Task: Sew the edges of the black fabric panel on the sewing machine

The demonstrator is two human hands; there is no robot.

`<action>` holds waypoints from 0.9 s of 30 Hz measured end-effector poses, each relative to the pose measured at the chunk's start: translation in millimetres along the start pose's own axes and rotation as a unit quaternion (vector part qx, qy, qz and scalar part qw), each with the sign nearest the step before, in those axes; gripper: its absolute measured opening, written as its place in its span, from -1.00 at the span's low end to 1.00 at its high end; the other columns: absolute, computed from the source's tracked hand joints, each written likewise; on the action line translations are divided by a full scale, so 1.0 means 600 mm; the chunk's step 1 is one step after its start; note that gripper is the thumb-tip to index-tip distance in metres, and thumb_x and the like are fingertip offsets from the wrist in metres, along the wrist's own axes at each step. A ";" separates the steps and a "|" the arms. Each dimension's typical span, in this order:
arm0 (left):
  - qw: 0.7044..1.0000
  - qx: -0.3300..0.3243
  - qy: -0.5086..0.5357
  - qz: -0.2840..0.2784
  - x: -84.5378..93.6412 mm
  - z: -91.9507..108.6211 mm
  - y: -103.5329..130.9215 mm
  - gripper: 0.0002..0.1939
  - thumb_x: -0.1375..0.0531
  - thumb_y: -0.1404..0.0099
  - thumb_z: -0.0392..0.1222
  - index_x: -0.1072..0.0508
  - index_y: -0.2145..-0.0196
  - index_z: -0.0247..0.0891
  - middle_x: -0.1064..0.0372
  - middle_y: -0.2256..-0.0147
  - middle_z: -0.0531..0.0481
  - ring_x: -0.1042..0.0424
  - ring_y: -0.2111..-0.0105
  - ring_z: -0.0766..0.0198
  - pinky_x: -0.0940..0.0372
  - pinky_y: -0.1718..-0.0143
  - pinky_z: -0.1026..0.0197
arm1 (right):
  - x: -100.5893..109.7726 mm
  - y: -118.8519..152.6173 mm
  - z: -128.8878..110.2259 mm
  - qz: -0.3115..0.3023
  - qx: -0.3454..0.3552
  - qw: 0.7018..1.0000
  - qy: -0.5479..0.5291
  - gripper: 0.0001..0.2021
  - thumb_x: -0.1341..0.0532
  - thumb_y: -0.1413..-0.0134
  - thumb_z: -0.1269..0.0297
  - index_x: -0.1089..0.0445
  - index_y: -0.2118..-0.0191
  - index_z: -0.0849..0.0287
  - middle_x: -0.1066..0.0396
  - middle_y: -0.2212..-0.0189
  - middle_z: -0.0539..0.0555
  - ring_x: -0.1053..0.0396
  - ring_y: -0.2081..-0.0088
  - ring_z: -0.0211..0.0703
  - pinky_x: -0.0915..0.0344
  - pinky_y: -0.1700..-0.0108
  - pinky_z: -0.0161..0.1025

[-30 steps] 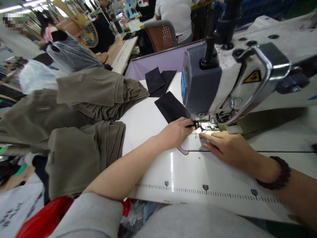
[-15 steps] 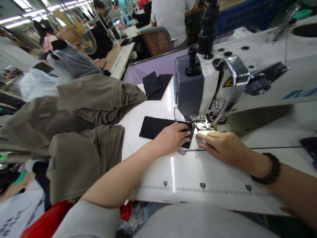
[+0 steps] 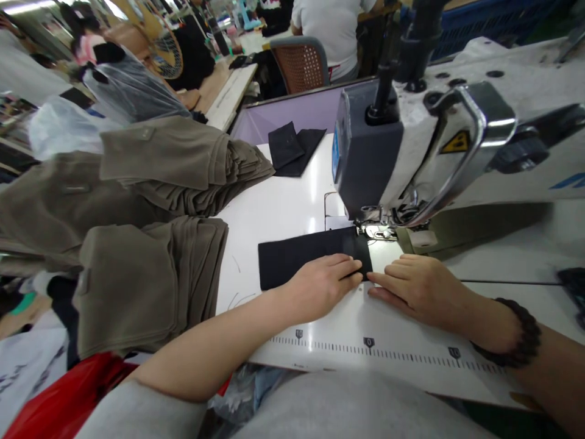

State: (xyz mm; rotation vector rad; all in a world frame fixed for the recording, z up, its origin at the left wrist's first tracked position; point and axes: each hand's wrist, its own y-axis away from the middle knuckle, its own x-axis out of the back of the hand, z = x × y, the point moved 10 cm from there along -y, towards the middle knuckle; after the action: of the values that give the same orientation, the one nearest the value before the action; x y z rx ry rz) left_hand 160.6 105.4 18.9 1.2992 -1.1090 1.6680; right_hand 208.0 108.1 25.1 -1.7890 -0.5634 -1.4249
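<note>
A black rectangular fabric piece lies flat on the white sewing table, its right end under the presser foot of the grey-white sewing machine. My left hand rests on the piece's near right edge, fingers pressing it down. Beside it, my right hand lies flat on the table with its fingertips touching the cloth's right corner. A dark bead bracelet is on my right wrist.
Stacks of folded olive-brown garments crowd the table's left side. More black fabric pieces lie at the back. A ruler scale runs along the front edge. A person in white sits on a brown chair behind.
The black piece has been turned and pulled toward me; it now lies crosswise in front of the needle. Both hands moved back toward the table's front edge with it.
</note>
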 end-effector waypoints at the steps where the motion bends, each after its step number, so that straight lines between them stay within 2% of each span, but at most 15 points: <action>1: 1.000 0.002 -0.002 0.001 0.000 -0.001 0.000 -0.73 0.04 -0.33 -0.32 -0.38 0.13 -0.45 -0.32 0.05 -0.19 -0.29 0.03 0.22 -0.21 -0.05 0.16 | 0.001 0.000 -0.001 0.005 0.002 1.000 0.001 -0.71 0.01 -0.17 0.25 -0.43 0.34 0.22 -0.28 0.64 0.00 -0.21 0.56 -0.24 -0.06 0.46 -0.23; 5: 1.000 0.008 -0.004 0.002 -0.001 -0.007 -0.004 -0.73 0.04 -0.33 -0.32 -0.39 0.14 -0.45 -0.32 0.05 -0.19 -0.30 0.03 0.21 -0.20 -0.06 0.18 | 0.001 -0.001 0.003 0.017 -0.010 1.000 0.010 -0.72 0.00 -0.17 0.25 -0.42 0.33 0.23 -0.28 0.65 -0.01 -0.22 0.57 -0.24 -0.07 0.46 -0.23; 15: 1.000 0.023 -0.007 0.000 -0.002 -0.040 -0.016 -0.74 0.01 -0.31 -0.33 -0.39 0.14 -0.45 -0.32 0.06 -0.20 -0.30 0.04 0.21 -0.26 0.00 0.18 | -0.017 -0.001 0.035 -0.005 -0.076 0.997 0.022 -0.68 0.02 -0.17 0.15 -0.40 0.23 0.22 -0.34 0.60 0.01 -0.28 0.54 -0.22 -0.06 0.48 -0.23; 21: 1.000 0.027 0.008 -0.003 -0.007 -0.056 -0.020 -0.75 -0.04 -0.27 -0.35 -0.38 0.12 -0.47 -0.30 0.04 -0.23 -0.28 0.02 0.17 -0.25 -0.01 0.17 | -0.022 -0.004 0.047 -0.005 -0.102 0.994 0.031 -0.68 0.03 -0.17 0.16 -0.39 0.20 0.21 -0.35 0.59 0.01 -0.29 0.53 -0.22 -0.06 0.48 -0.24; 27: 0.999 0.051 -0.003 -0.017 -0.012 -0.082 -0.033 -0.74 -0.02 -0.29 -0.33 -0.36 0.09 -0.44 -0.29 0.03 -0.21 -0.26 0.00 0.17 -0.25 -0.01 0.14 | -0.020 -0.006 0.058 0.005 -0.135 0.990 0.038 -0.70 0.00 -0.15 0.18 -0.36 0.15 0.21 -0.43 0.48 0.07 -0.34 0.46 -0.20 -0.11 0.48 -0.27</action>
State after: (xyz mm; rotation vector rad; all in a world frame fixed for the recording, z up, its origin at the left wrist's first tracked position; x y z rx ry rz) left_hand 163.6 158.1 9.8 1.3804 -1.0105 1.7159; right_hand 223.7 139.1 11.9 -1.9314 -0.3328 -1.6176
